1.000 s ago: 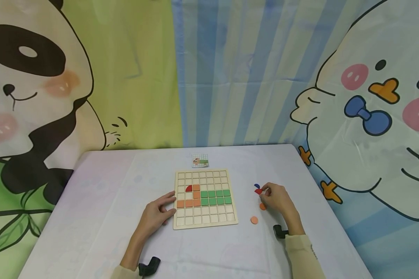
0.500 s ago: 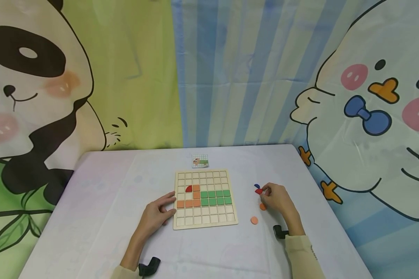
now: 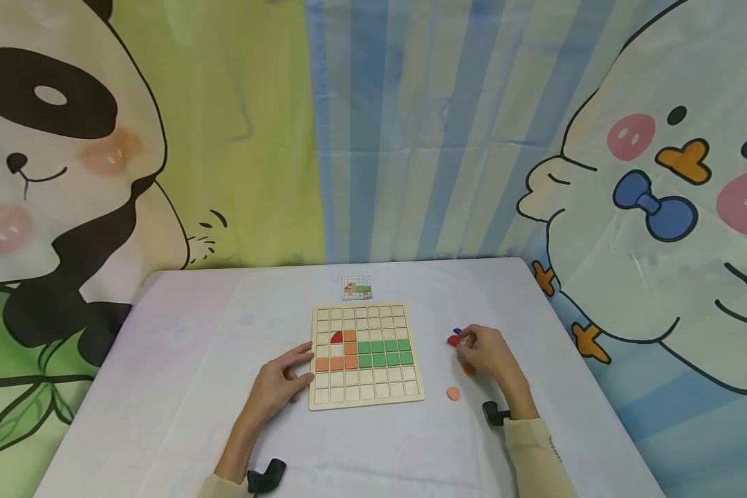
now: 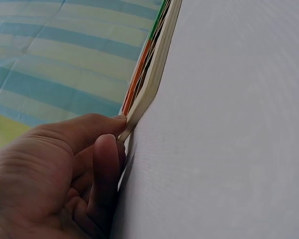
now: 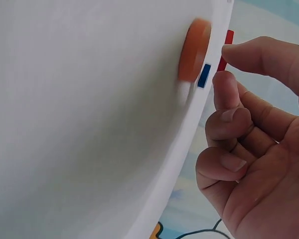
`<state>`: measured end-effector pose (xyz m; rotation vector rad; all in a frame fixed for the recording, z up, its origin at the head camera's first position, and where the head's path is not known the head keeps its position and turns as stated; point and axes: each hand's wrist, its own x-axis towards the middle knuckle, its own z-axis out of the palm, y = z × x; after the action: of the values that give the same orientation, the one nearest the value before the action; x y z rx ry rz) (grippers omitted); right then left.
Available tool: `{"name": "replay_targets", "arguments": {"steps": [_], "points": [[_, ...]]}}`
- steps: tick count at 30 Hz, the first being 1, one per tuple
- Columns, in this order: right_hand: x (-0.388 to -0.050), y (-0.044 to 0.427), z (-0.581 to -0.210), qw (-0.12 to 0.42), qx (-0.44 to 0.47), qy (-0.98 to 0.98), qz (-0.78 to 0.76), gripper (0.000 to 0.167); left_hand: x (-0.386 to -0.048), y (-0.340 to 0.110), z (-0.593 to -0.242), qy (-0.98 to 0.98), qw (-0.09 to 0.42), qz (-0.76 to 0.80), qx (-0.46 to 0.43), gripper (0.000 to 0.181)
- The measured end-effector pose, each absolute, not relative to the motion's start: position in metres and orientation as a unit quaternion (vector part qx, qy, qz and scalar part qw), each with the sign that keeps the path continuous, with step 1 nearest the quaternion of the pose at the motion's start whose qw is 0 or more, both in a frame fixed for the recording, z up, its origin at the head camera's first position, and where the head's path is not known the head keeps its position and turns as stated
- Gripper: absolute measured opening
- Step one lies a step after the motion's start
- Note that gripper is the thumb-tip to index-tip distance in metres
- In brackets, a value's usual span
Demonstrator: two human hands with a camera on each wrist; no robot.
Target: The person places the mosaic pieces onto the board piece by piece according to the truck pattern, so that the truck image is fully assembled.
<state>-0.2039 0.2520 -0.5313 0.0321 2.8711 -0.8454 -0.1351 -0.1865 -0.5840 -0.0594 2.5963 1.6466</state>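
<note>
In the head view my left hand (image 3: 276, 377) rests against the left edge of a wooden grid board (image 3: 367, 394), thumb and fingers spread along it. The left wrist view shows the thumb tip touching the rim of the board (image 4: 154, 82). Orange and green squares and a red quarter-circle (image 3: 337, 337) lie in the board's cells. Right of the board, my right hand (image 3: 488, 351) pinches a red game piece (image 3: 453, 340) between thumb and index finger. A blue piece (image 3: 457, 331) lies just beyond it. Beneath the hand an orange disc (image 3: 469, 370) is partly hidden.
Another orange disc (image 3: 453, 393) lies on the white tablecloth (image 3: 373, 449) nearer me. Behind the board is a small pattern card (image 3: 357, 287). Curtains printed with cartoon animals stand behind the table. Black wrist mounts (image 3: 266, 476) stick out beside the sleeves.
My right hand has shifted slightly left, and the red piece has moved left with it. The left hand and the board have stayed in place.
</note>
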Motion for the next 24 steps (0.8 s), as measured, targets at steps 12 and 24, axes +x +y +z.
{"name": "replay_targets", "arguments": {"steps": [12, 24], "points": [[-0.205, 0.222, -0.534, 0.063, -0.040, 0.952, -0.295, 0.025, -0.135, -0.187, -0.584, 0.847, 0.032, 0.530, -0.019, 0.051], [-0.200, 0.178, -0.532, 0.062, -0.111, 0.948, -0.291, 0.020, -0.135, -0.186, -0.584, 0.849, 0.029, 0.527, -0.019, 0.050]]}}
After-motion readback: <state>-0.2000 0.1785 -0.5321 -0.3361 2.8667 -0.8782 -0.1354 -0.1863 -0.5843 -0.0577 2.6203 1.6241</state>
